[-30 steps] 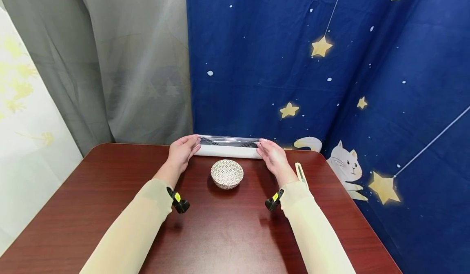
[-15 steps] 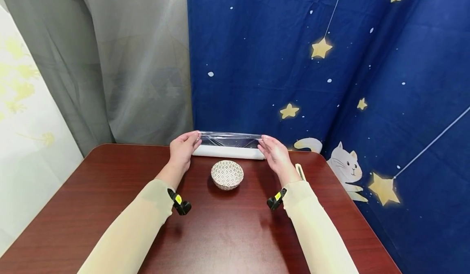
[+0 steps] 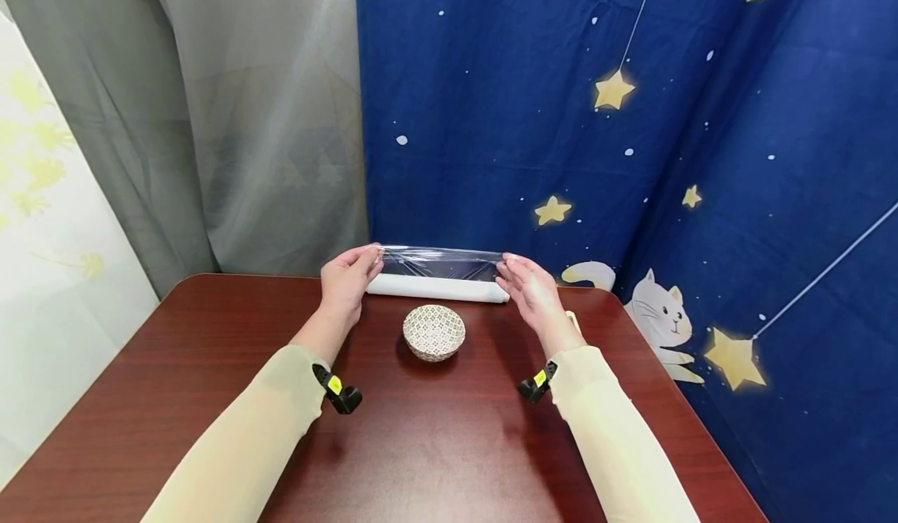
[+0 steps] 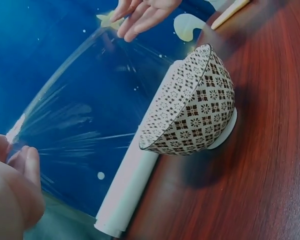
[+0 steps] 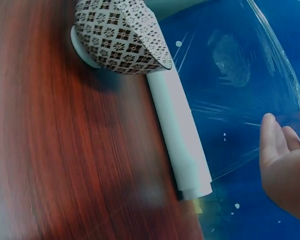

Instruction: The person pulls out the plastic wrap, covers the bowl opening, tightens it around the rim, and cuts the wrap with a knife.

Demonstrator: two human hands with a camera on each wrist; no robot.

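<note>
Clear plastic wrap stretches between both hands, rising from a white roll that lies along the table's far edge. At the film's left corner, my left hand pinches it between thumb and fingers. The right corner is pinched by my right hand, its other fingers loosely extended. In front of the roll stands an upright patterned bowl, apart from both hands. The left wrist view shows the film fanning in creases from the pinched corner down to the roll.
A pale, slim object lies on the table by my right wrist, mostly hidden behind it. Dark red wood forms the tabletop. Behind its far edge hang a grey curtain and a blue starry curtain.
Both hands have risen slightly and spread a little apart, lifting the film's edge so more film shows above the roll. The bowl has stayed put.
</note>
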